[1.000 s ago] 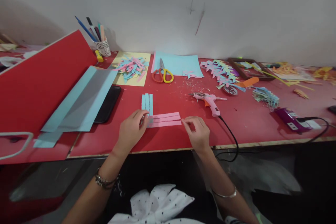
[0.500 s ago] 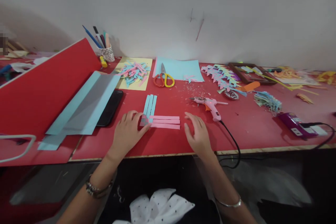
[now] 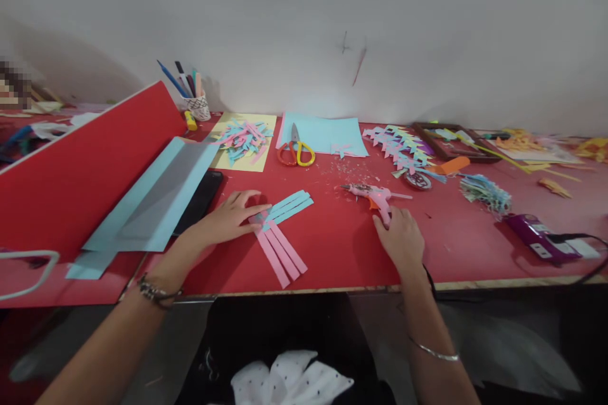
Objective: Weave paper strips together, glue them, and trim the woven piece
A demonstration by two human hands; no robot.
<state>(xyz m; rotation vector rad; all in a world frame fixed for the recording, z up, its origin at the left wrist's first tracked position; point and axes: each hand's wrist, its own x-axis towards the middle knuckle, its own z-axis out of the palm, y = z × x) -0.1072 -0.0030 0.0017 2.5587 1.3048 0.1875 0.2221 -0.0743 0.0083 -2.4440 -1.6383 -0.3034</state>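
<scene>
Pink paper strips (image 3: 280,252) and light-blue paper strips (image 3: 291,206) meet at a woven corner on the red table. My left hand (image 3: 232,218) pinches that corner between thumb and fingers, with the strips fanning out to its right. A pink hot glue gun (image 3: 368,191) lies on its side, nozzle pointing left, a red light showing on its body. My right hand (image 3: 401,240) has its fingers closed round the lower end of the handle, hiding part of it. The gun still rests on the table.
Scissors (image 3: 295,150) lie on blue sheets (image 3: 327,130). Paper scraps (image 3: 244,139) are heaped on a yellow sheet. A phone (image 3: 202,199) is partly under folded blue paper (image 3: 152,202). At the right are paper chains (image 3: 396,147) and a purple power box (image 3: 541,239).
The woven strips have turned so the pink ends point toward me and the blue ends to the right. My right hand has moved right, from beside the strips onto the glue gun's handle.
</scene>
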